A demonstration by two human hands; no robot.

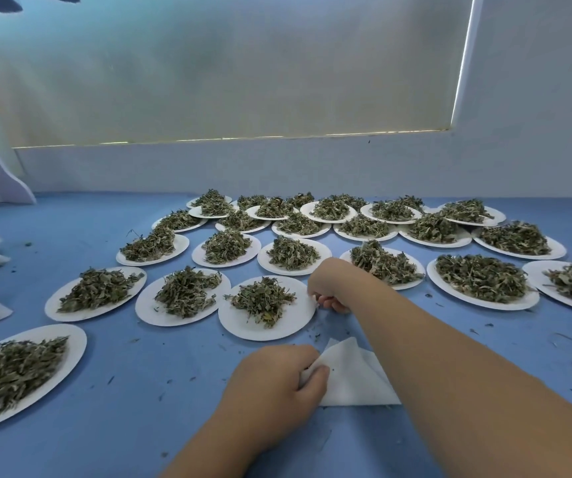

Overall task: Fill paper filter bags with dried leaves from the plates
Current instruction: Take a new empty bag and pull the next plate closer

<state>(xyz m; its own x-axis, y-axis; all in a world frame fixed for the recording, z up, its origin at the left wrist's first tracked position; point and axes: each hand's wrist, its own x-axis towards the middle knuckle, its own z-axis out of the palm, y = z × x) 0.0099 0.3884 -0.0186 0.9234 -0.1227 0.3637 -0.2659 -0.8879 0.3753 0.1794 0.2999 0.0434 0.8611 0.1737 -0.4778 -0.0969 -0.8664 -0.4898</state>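
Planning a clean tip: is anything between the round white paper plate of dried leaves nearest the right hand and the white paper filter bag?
Nothing visible does. Between the round white paper plate and the white paper filter bag in the left hand lies only blue tabletop with leaf crumbs. The right forearm only overhangs the bag.

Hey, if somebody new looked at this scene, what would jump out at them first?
The many white plates heaped with dried leaves, spread across the blue table back to the wall. Next, up front, the left hand grips a white bag, while the right hand, fingers curled, sits at the rim of a front plate.
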